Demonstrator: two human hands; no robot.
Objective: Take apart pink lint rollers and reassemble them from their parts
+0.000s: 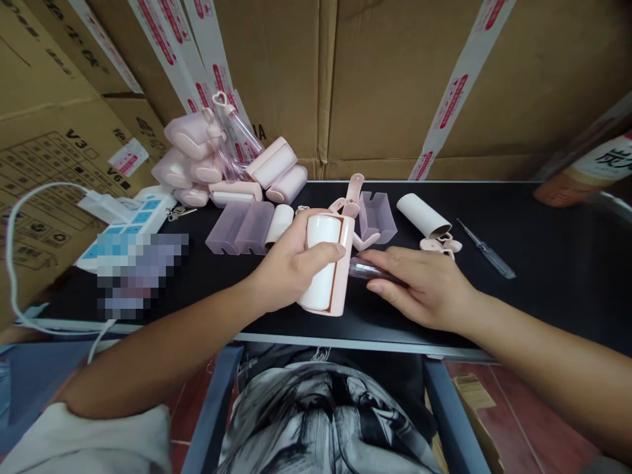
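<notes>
My left hand [291, 260] is wrapped round a pale pink holder [338, 289] with a white roll [323, 263] set in it, the thumb lying across its front. Just right of it, my right hand [419, 283] has a clear plastic tube [364, 268] between its fingers and thumb. The tube's left end is close to the holder's side; whether they touch I cannot tell. Behind the holder lie small pink plastic parts [353, 194] and a translucent lilac cover [378, 217]. Two similar covers [239, 227] stand left of my left hand, beside another white roll [280, 220].
Several pink and lilac rollers [195, 151] are heaped at the back left. A white power strip [133, 224] with a cable and keys [180, 212] is at the left. Rightward lie a white tube [423, 214], pink pieces [441, 245] and a screwdriver [486, 249]. Cardboard [385, 85] walls the back.
</notes>
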